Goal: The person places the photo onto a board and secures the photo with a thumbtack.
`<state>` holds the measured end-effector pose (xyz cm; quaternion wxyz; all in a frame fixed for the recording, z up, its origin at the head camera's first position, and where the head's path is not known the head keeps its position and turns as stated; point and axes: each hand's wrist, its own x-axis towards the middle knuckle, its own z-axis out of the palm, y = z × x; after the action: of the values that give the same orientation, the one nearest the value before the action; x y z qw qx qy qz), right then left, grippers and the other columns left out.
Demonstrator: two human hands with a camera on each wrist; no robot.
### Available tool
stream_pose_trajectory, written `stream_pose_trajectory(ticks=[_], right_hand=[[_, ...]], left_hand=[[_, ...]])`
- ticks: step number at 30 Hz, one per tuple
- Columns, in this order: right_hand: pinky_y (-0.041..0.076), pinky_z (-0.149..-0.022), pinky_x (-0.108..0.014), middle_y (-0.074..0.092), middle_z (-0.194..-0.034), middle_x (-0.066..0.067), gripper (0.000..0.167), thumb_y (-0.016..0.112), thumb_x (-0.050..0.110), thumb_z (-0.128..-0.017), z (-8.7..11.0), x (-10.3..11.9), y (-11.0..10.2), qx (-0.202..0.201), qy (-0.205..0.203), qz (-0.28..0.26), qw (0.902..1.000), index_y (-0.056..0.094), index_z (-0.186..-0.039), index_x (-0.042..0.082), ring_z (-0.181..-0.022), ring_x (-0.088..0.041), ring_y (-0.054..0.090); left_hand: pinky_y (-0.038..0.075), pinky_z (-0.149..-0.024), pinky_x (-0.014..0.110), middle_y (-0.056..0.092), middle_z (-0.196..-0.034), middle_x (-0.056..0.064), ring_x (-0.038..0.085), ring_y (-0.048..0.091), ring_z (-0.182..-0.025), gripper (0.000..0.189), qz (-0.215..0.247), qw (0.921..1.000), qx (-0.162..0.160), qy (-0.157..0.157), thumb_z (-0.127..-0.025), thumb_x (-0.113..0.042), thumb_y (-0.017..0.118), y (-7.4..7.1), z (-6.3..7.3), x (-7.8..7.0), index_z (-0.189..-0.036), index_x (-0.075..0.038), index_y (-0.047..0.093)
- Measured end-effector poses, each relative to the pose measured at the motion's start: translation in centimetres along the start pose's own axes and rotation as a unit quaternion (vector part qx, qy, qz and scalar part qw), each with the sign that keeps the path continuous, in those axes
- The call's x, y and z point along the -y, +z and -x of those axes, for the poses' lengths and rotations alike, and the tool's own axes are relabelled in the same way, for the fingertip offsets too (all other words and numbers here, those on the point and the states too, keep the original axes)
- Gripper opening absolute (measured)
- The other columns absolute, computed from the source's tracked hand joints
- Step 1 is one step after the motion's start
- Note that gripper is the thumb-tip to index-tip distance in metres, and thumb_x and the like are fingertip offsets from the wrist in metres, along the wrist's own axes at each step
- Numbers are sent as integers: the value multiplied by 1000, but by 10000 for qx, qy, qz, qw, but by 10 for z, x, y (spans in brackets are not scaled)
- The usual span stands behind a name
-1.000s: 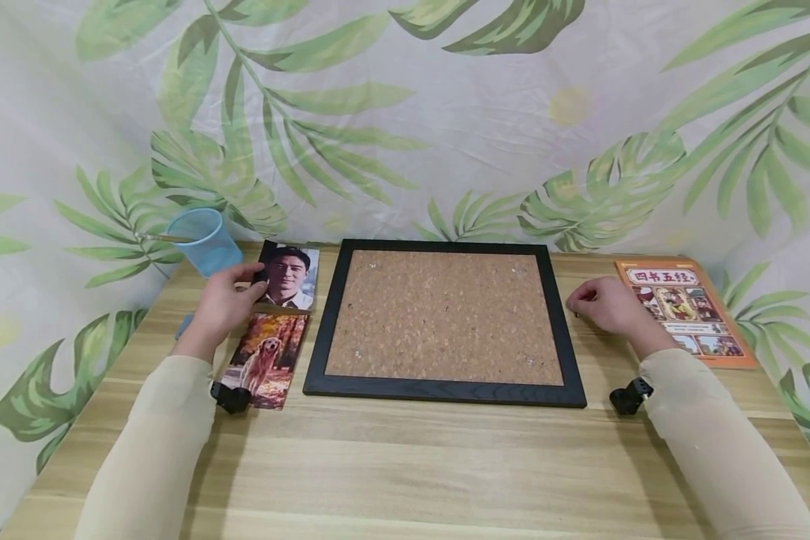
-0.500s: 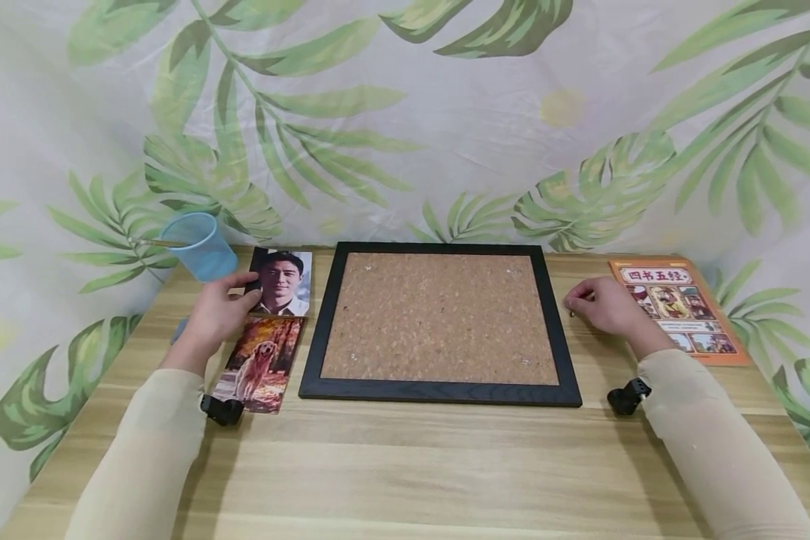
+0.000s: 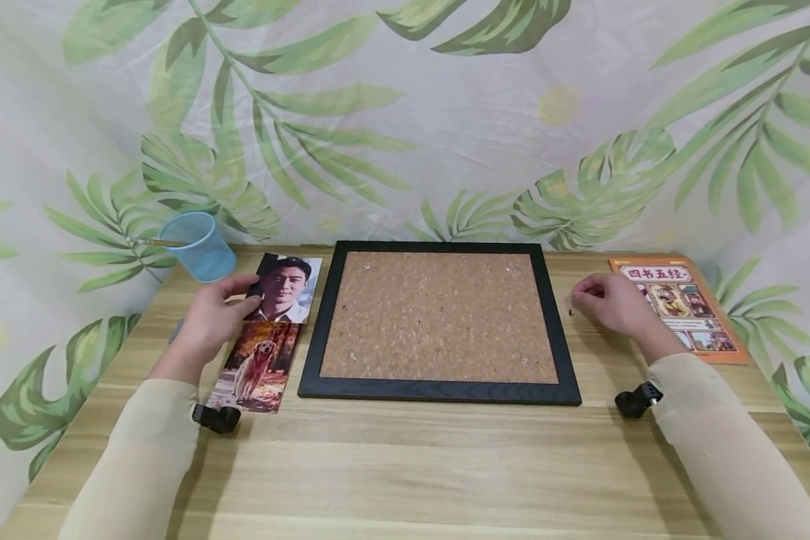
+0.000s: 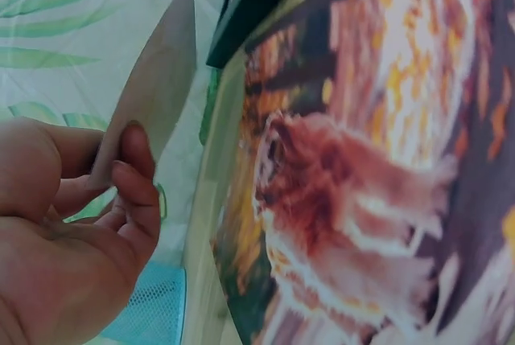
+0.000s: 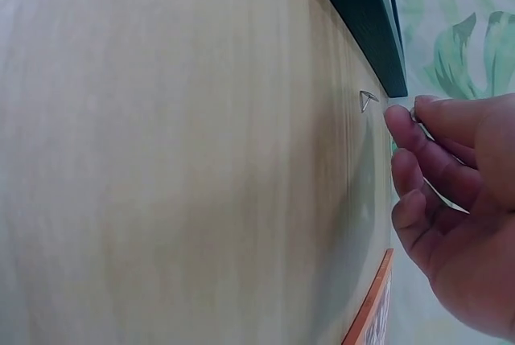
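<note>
My left hand pinches a portrait photo by its left edge, thumb on one side and fingers on the other. In the left wrist view the photo is seen from its back, raised off the table. Just below it lies a second photo of a dog in autumn leaves. My right hand is beside the right side of the black-framed corkboard. Its thumb and forefinger pinch a tiny metallic piece, apparently a thumbtack, mostly hidden. Another thumbtack lies on the table near these fingertips.
An orange booklet lies at the right, partly behind the right hand. At the back left a blue mesh cup leans, with a thin stick in it. A leaf-patterned cloth hangs behind the wooden table.
The left hand has lifted the portrait photo and shifted it slightly towards the corkboard. The right hand has drawn back a little from the thumbtack on the table, which now shows.
</note>
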<state>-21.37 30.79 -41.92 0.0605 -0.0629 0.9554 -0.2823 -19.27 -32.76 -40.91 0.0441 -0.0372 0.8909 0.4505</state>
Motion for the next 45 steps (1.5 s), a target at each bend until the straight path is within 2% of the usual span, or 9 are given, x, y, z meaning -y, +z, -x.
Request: stream_pose_trajectory(ticks=[4,8,12,15,19,22,29,38,45], right_hand=[[48,-82,-38,75,-109,-20,29,60,22,-110,3,3,-1,-60,21,-31,10000,74,-120,-1,-94,-29,65],[48,-80,-37,75,-112,-21,30,59,22,-112,4,5,-3,-21,73,-47,10000,74,-123,-1,-95,-28,65],[48,-77,-36,76,-113,-21,32,58,24,-113,6,7,-5,27,119,-114,9999,74,-125,-1,-92,-24,64],[48,-76,-35,76,-114,-21,33,57,25,-113,6,8,-6,51,156,-179,9997,74,-126,-1,-91,-23,64],[49,-73,-33,77,-114,-21,34,58,26,-114,8,11,-6,59,164,-234,9996,73,-126,-1,-92,-24,65],[49,-72,-31,78,-114,-21,34,57,26,-114,9,13,-7,50,139,-303,9994,73,-126,-2,-93,-26,67],[50,-72,-28,78,-115,-21,36,54,26,-115,11,18,-8,76,112,-427,9990,71,-130,-2,-100,-28,68],[51,-74,-26,79,-113,-20,33,56,23,-114,14,24,-5,-12,-37,-542,9985,71,-130,-2,-100,-28,69],[52,-72,-26,79,-110,-21,29,58,17,-113,15,27,-4,-101,-183,-596,9980,72,-128,-4,-97,-30,71]], left_hand=[[53,-80,12,38,-168,31,12,60,-126,57,262,9992,307,0,-114,-16,51,2,4,-3,-166,1,37],[56,-78,16,41,-167,27,-11,60,-99,57,413,9980,476,-52,-114,-18,52,4,8,-9,-167,-3,37],[53,-59,27,69,-133,17,-2,56,-64,58,454,9975,535,-78,-113,-22,55,5,11,-14,-168,-9,39],[47,-50,32,71,-122,13,5,45,-51,58,418,9977,540,-44,-113,-23,57,7,14,-18,-168,-11,40],[51,-61,27,58,-154,26,-11,58,-74,58,236,9980,580,99,-112,-24,59,12,18,-25,-166,-9,42],[54,-77,20,47,-166,25,-18,60,-99,59,145,9976,652,153,-111,-26,61,16,20,-30,-166,-9,44],[56,-87,18,52,-162,26,-15,62,-100,60,168,9964,786,270,-110,-23,63,23,22,-34,-165,-7,45],[58,-80,24,63,-147,32,-8,66,-93,61,327,9940,972,375,-109,-20,64,33,23,-41,-163,-1,44],[58,-83,25,56,-157,29,0,67,-100,59,136,9933,1020,520,-108,-18,65,41,25,-47,-162,0,47]])
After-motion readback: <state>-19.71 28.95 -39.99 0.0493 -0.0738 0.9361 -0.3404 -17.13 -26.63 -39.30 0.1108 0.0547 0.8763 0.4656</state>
